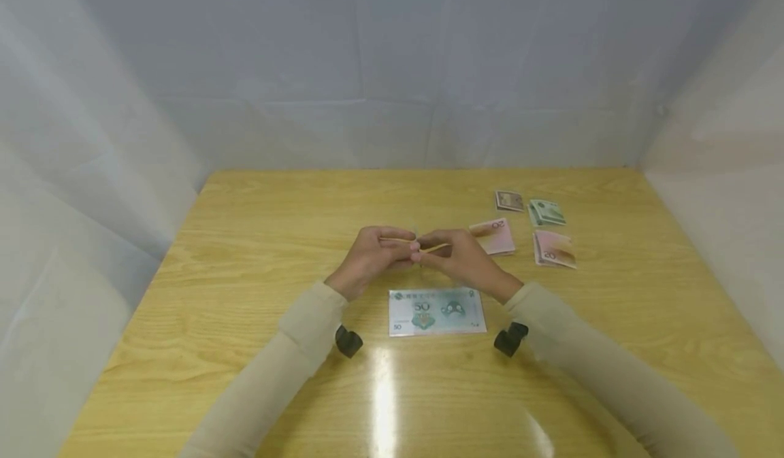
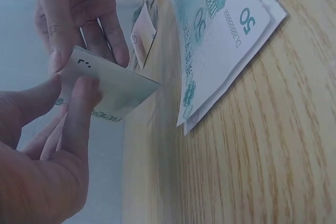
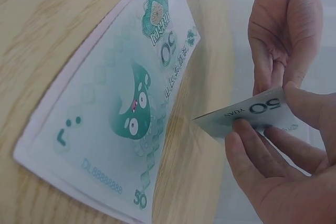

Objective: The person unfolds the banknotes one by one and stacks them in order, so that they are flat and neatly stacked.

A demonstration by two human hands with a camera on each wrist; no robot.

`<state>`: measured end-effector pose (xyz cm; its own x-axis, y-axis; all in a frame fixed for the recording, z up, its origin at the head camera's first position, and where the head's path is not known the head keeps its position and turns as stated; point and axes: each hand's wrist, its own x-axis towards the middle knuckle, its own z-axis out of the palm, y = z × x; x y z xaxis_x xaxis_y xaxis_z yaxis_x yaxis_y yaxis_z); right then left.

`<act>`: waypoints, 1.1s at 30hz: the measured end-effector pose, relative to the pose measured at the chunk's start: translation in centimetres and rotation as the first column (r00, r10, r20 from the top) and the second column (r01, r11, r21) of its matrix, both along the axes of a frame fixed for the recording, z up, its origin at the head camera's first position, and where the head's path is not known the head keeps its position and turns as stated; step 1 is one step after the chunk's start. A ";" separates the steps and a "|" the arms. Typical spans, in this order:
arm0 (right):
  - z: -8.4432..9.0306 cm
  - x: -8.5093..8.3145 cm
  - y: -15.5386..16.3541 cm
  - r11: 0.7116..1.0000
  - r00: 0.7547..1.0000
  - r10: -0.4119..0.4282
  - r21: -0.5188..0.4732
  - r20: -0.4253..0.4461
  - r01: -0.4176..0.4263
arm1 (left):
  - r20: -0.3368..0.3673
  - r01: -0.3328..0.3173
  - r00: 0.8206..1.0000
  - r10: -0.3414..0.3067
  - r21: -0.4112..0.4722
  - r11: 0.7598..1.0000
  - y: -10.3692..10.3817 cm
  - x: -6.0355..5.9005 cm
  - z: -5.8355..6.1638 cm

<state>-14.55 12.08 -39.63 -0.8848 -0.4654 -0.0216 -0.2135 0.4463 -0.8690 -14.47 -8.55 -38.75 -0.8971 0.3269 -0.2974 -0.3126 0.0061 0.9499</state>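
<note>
Both hands hold one folded green 50 yuan play banknote (image 2: 126, 88) in the air above the table. My left hand (image 1: 375, 255) pinches it from the left with thumb and fingers. From the right, my right hand (image 1: 459, 257) grips it between thumb and fingers, and the fingertips of the two hands meet in the head view. The right wrist view shows "50 YUAN" on the folded note (image 3: 218, 124). Just below the hands, flat on the table, lie stacked green 50 notes (image 1: 437, 312), with a second edge showing under the top one.
To the right on the wooden table (image 1: 257, 295) lie folded notes: a pink 20 (image 1: 495, 236) beside the right hand, another pink 20 (image 1: 554, 249), a green note (image 1: 547, 211) and a brown note (image 1: 509, 201). Pale sheeting (image 1: 392, 70) hangs behind the table and at its sides.
</note>
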 end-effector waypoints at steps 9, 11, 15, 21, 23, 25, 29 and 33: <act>0.2 0.1 0.0 1.000 1.000 -0.011 -0.019 0.009 0.011 | -0.021 -0.009 1.000 0.009 0.023 1.000 0.1 0.1 0.0; 0.3 0.1 -0.1 1.000 1.000 -0.015 -0.018 0.013 0.015 | -0.033 -0.005 0.999 0.006 0.023 1.000 0.1 0.1 0.0; 0.7 0.3 -0.1 1.000 0.999 -0.024 -0.019 0.031 0.025 | -0.040 -0.002 0.999 0.003 0.023 1.000 0.0 0.2 0.1; 0.7 0.3 0.1 0.999 0.998 -0.039 -0.016 0.045 0.040 | -0.029 -0.003 1.000 0.003 0.016 1.000 0.0 0.2 0.1; 0.7 0.3 0.2 0.999 0.998 -0.046 -0.011 0.040 0.047 | -0.028 -0.001 1.000 0.001 0.010 1.000 0.0 0.3 0.1; 0.7 0.3 0.2 0.998 0.998 -0.058 -0.004 0.039 0.059 | -0.029 0.002 1.000 -0.002 0.005 1.000 0.0 0.3 0.2; 0.7 0.3 0.4 0.997 0.996 -0.077 0.011 0.032 0.077 | -0.037 0.015 0.999 -0.015 -0.006 1.000 0.1 0.4 0.2; 0.7 0.3 0.6 0.996 0.996 -0.087 0.012 0.036 0.087 | -0.045 0.020 0.999 -0.021 -0.013 1.000 0.1 0.3 0.1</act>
<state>-14.25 12.69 -38.91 -0.9204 -0.3864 -0.0590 -0.1417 0.4705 -0.8709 -14.14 -8.42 -38.64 -0.9028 0.3421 -0.2604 -0.2687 0.0238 0.9629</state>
